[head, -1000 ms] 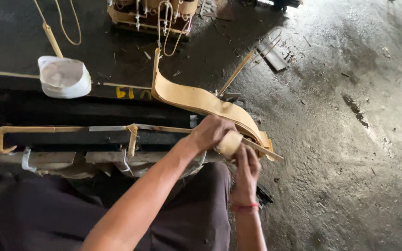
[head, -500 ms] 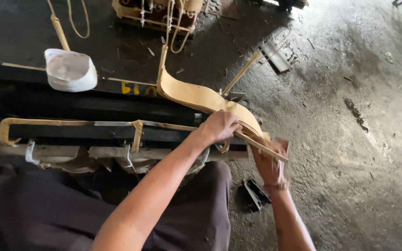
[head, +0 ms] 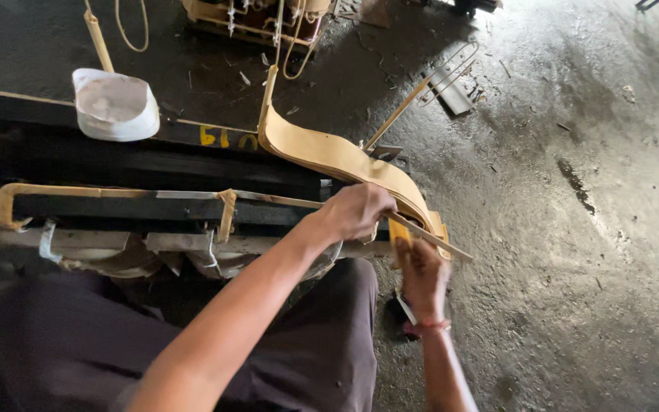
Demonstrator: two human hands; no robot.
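1. Your right hand (head: 423, 276) is nearest you, fingers curled around the lower end of the curved wooden piece (head: 345, 162).
2. Your left hand (head: 358, 211) closes over the thin stick (head: 429, 236) where it crosses that piece, on the black workbench (head: 116, 164).
3. Farther off, a white bowl (head: 114, 104) sits on the bench's far edge.

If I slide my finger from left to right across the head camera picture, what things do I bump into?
White bowl → left hand pressing the curved wooden strip → right hand at the strip's end → flat metal piece on the wet floor.
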